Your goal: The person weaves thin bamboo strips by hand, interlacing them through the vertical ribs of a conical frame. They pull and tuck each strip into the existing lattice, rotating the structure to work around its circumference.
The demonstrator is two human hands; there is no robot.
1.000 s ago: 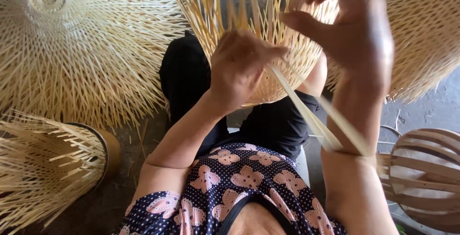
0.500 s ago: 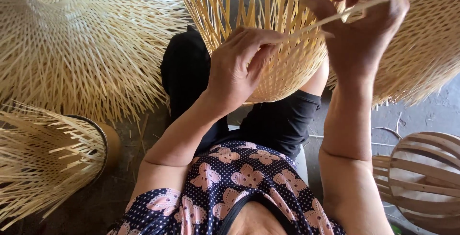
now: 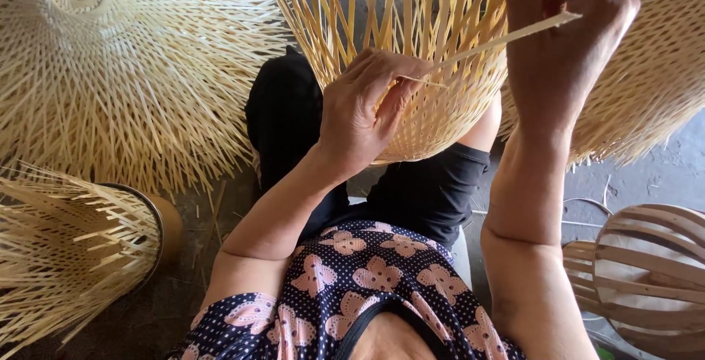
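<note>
Bamboo strip (image 3: 507,37) is pinched taut by the right hand (image 3: 565,44) while the basket (image 3: 426,110) is steadied, fingers closed, by the left hand (image 3: 363,110).

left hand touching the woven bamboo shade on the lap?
Touching. Head view: left hand lies pressed on the woven bamboo shade, fingers curled onto its weave.

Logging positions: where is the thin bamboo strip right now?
Upper right of the head view: the bamboo strip runs from the right hand down-left to the left hand, across the woven basket.
</note>
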